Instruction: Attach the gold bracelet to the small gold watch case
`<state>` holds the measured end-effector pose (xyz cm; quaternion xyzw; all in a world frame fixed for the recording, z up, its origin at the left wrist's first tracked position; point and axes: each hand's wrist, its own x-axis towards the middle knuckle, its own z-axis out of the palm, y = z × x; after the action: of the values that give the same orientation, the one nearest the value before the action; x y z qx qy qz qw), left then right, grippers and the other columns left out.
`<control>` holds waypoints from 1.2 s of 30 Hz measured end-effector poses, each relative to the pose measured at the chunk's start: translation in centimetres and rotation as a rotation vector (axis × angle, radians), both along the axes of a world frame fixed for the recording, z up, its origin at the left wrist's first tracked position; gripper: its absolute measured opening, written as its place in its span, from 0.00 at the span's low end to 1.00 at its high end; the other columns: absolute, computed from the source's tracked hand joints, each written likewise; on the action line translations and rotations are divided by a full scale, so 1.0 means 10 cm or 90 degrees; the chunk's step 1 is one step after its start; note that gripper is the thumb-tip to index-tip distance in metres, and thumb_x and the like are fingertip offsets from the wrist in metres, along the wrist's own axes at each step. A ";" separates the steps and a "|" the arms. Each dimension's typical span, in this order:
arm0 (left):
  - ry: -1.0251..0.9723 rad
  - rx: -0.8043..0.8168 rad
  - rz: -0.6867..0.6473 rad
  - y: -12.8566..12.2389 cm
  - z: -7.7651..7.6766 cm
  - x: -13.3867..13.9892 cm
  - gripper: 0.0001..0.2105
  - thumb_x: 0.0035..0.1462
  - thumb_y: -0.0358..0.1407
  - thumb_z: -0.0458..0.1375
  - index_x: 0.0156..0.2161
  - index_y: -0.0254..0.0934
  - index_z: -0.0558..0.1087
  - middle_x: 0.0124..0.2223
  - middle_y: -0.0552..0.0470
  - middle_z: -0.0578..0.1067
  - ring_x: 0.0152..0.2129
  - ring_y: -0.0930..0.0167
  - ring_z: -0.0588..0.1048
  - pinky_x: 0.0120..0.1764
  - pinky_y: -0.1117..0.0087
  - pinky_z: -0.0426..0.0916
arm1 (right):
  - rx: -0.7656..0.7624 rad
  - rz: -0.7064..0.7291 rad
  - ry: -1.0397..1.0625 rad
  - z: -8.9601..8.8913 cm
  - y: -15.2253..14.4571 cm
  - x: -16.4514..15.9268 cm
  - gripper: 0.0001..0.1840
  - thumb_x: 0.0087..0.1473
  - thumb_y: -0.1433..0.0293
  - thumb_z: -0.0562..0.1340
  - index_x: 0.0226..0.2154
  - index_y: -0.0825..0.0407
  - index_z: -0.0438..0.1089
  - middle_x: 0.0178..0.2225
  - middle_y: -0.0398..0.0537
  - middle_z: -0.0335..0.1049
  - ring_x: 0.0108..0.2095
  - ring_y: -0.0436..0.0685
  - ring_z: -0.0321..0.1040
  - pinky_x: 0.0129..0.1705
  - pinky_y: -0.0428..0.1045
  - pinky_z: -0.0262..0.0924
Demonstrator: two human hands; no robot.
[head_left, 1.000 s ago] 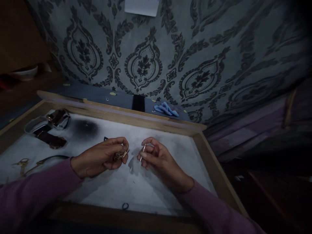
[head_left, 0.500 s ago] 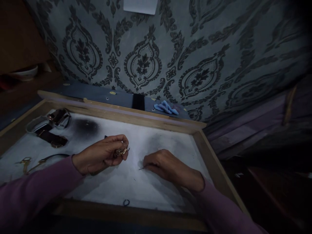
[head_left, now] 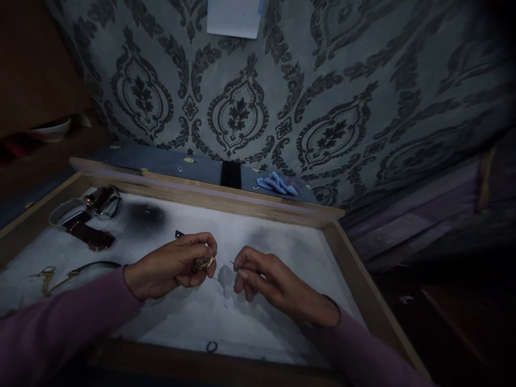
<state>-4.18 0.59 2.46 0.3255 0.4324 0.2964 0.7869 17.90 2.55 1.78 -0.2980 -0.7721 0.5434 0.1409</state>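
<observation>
My left hand (head_left: 177,263) is closed round a small gold watch (head_left: 204,262), its metal showing at the fingertips. A dark strap end (head_left: 179,234) with a hole peeks out behind that hand. To the right, my right hand (head_left: 270,277) pinches a thin, dark, pin-like piece (head_left: 233,263) between thumb and forefinger, apart from the watch. Both hands are above the white surface (head_left: 173,328) of a wooden-rimmed tray. A tiny dark sliver lies on the white below the hands, and a small dark open ring (head_left: 212,346) lies near the front rim.
Several watches with dark straps (head_left: 91,234) lie at the tray's left, with a clear round band and a gold-buckled strap (head_left: 72,273) nearer me. The raised wooden rim (head_left: 209,196) surrounds the surface. Behind it are a blue cloth (head_left: 277,184) and a patterned wall (head_left: 278,70).
My right hand has risen from near the white surface, and the pin-like piece now points up toward the watch. My left hand keeps hold of the watch. The view has tilted slightly.
</observation>
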 end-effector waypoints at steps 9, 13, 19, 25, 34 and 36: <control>0.004 0.018 -0.054 0.00 -0.03 0.01 0.05 0.55 0.34 0.56 0.31 0.37 0.63 0.23 0.57 0.69 0.13 0.81 0.58 0.16 0.75 0.39 | -0.028 -0.014 0.044 -0.02 -0.02 -0.02 0.11 0.66 0.62 0.52 0.40 0.52 0.61 0.30 0.47 0.73 0.24 0.49 0.67 0.28 0.45 0.62; 0.012 0.017 -0.059 -0.01 -0.01 0.02 0.06 0.53 0.36 0.56 0.31 0.37 0.62 0.24 0.57 0.69 0.12 0.81 0.58 0.16 0.75 0.39 | -0.004 -0.035 0.035 -0.01 -0.03 -0.03 0.10 0.65 0.62 0.53 0.40 0.52 0.62 0.29 0.47 0.74 0.23 0.49 0.68 0.27 0.44 0.61; 0.006 0.013 -0.069 -0.02 -0.04 0.03 0.06 0.53 0.35 0.56 0.33 0.38 0.62 0.24 0.57 0.70 0.12 0.81 0.59 0.17 0.75 0.39 | 0.030 -0.045 0.017 0.01 -0.06 -0.04 0.09 0.65 0.64 0.54 0.40 0.52 0.62 0.29 0.47 0.74 0.24 0.49 0.69 0.25 0.44 0.61; 0.005 0.010 -0.072 -0.02 -0.04 0.02 0.07 0.54 0.36 0.57 0.32 0.38 0.63 0.24 0.57 0.69 0.14 0.80 0.60 0.17 0.76 0.40 | 0.058 -0.038 0.027 0.01 -0.05 -0.05 0.06 0.64 0.68 0.54 0.40 0.53 0.63 0.28 0.47 0.74 0.23 0.49 0.68 0.24 0.43 0.60; -0.015 0.016 -0.085 -0.04 -0.04 0.02 0.07 0.55 0.36 0.57 0.32 0.38 0.62 0.24 0.57 0.69 0.12 0.81 0.60 0.16 0.77 0.42 | 0.082 -0.035 0.048 0.01 -0.07 -0.07 0.07 0.64 0.70 0.53 0.37 0.54 0.65 0.28 0.46 0.72 0.23 0.48 0.69 0.26 0.43 0.61; -0.018 0.016 -0.087 -0.03 -0.04 0.03 0.08 0.54 0.37 0.57 0.32 0.38 0.62 0.23 0.57 0.70 0.11 0.82 0.58 0.16 0.77 0.41 | 0.093 -0.032 0.063 0.00 -0.07 -0.08 0.07 0.65 0.70 0.53 0.37 0.54 0.65 0.27 0.44 0.70 0.24 0.49 0.69 0.28 0.44 0.62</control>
<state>-3.87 0.26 2.10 0.3599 0.3946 0.2518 0.8071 17.14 1.89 1.74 -0.2791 -0.7941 0.4957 0.2140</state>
